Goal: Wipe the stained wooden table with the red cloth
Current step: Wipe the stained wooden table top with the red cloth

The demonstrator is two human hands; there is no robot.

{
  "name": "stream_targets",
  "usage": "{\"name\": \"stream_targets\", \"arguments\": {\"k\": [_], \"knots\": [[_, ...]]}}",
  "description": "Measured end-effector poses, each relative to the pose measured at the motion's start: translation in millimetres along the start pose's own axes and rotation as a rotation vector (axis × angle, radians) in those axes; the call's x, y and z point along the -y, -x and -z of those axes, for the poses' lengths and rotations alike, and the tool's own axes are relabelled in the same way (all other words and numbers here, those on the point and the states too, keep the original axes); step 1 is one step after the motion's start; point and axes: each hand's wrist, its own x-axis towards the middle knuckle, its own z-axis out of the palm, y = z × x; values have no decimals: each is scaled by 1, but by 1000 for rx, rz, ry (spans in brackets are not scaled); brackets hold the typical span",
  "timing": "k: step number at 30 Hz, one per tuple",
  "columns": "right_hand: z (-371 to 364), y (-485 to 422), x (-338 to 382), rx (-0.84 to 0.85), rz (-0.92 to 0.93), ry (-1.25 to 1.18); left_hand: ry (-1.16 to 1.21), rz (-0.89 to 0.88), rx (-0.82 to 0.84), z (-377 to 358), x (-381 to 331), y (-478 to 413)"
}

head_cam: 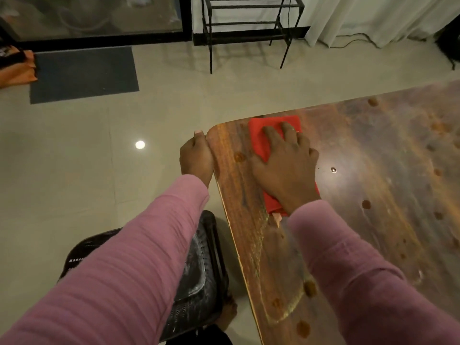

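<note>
Both arms wear long sleeves of dusty pink knit. The left sleeve (pixel 119 265) and right sleeve (pixel 361 282) are alike, finely ribbed crosswise and ending at the wrists. The right hand (pixel 286 165) carries what looks like a thin ring (pixel 293 130) on one finger. Lower down, the foot (pixel 227 313) is bare.

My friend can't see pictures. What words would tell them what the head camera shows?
A person's right hand presses a red cloth flat on a wooden table dotted with brown stains, near its rounded corner. The left hand holds the table's edge, and both sleeves are pink.
</note>
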Motion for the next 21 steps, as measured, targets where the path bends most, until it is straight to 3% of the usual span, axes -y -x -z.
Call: {"name": "stream_targets", "arguments": {"k": [9,13,16,21], "knots": [[-25,27,29,-22,194,8,-17,155,69,-11,-10,-21],[-19,7,0,7,27,49,-208,55,18,-14,-10,-28],[-11,-18,0,-43,-105,17,-197,10,-14,-15,-7,-24],[-16,-11,39,-47,126,50,-103,41,19,-15,-4,-23]]}}
